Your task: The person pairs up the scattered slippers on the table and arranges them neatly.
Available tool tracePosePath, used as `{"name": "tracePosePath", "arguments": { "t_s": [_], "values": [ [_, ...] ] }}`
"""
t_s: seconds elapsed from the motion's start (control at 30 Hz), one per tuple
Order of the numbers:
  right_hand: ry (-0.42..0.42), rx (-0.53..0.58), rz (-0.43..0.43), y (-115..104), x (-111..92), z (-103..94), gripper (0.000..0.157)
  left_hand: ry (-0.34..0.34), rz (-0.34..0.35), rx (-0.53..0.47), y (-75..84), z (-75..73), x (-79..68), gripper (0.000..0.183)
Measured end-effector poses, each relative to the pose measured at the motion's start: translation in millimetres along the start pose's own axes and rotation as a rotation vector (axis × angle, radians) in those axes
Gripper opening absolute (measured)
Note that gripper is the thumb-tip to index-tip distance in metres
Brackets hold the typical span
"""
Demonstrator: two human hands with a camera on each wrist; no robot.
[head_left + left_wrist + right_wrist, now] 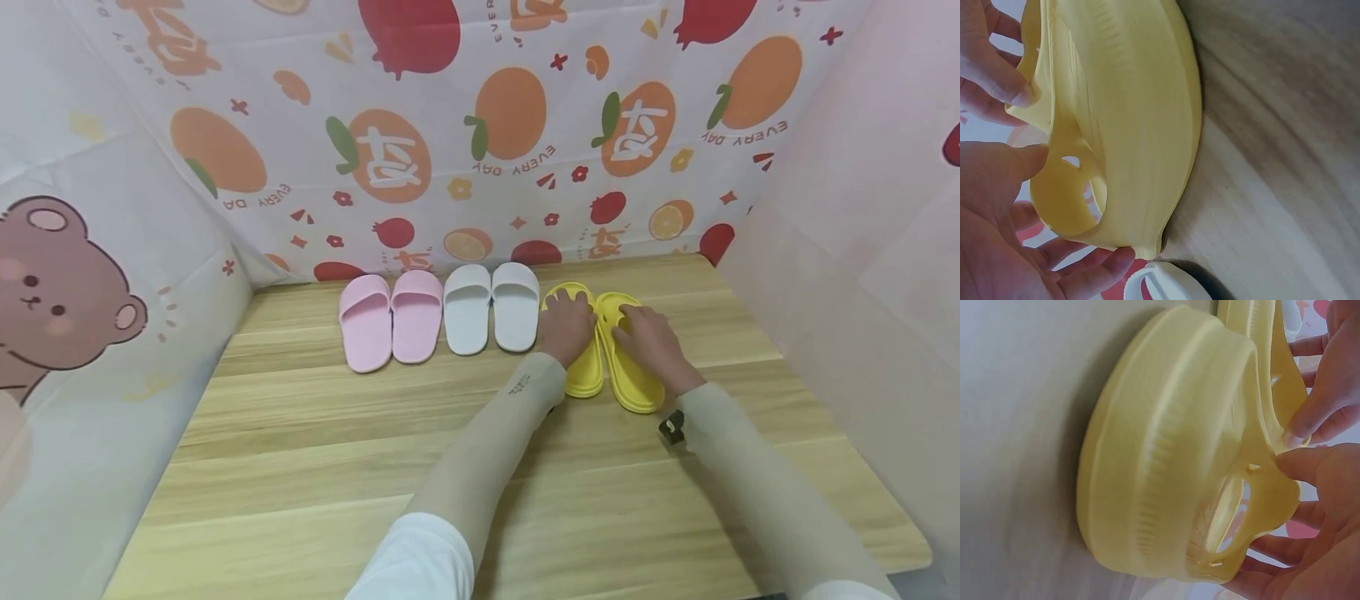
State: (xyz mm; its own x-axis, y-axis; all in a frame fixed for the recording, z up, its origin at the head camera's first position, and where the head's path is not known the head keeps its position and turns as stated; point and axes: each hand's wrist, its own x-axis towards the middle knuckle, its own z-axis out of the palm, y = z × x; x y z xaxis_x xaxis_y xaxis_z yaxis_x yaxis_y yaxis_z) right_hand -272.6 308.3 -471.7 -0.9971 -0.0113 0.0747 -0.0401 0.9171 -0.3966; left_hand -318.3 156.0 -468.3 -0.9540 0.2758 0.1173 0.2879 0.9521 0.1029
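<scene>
A pair of yellow slippers stands on the wooden table, both with their strap ends toward the back wall. My left hand (566, 327) grips the left yellow slipper (587, 377) by its strap, thumb on top and fingers down the outer side. The right yellow slipper (637, 388) is held the same way by my right hand (654, 342). In the right wrist view, the thumbs nearly meet where the two straps (1266, 481) lie side by side. Toward the heels the pair spreads slightly apart. My hands cover part of both straps in the head view.
Left of the yellow pair stand white slippers (467, 321), then pink slippers (367, 333), in one row along the back. A fruit-print cloth (480, 200) hangs behind the wooden table (337, 467). Pale cloth walls (847, 275) close off both sides.
</scene>
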Motion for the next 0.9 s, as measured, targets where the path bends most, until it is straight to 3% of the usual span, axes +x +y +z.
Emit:
{"name": "tracePosePath", "arguments": {
  "t_s": [0.37, 0.7, 0.9],
  "values": [
    [-0.005, 0.011, 0.006, 0, 10, 2.3, 0.054, 0.041, -0.023, -0.008, -0.2, 9.4, 9.0, 0.041],
    [-0.013, -0.017, -0.024, 4, 20, 1.3, 0.055, -0.016, -0.032, -0.018, -0.3, 3.8, 13.7, 0.043],
    [-0.041, -0.011, -0.022, 5, 30, -2.4, 0.054, -0.008, -0.054, -0.038, 2.1, 4.7, 20.9, 0.043]
  ]
}}
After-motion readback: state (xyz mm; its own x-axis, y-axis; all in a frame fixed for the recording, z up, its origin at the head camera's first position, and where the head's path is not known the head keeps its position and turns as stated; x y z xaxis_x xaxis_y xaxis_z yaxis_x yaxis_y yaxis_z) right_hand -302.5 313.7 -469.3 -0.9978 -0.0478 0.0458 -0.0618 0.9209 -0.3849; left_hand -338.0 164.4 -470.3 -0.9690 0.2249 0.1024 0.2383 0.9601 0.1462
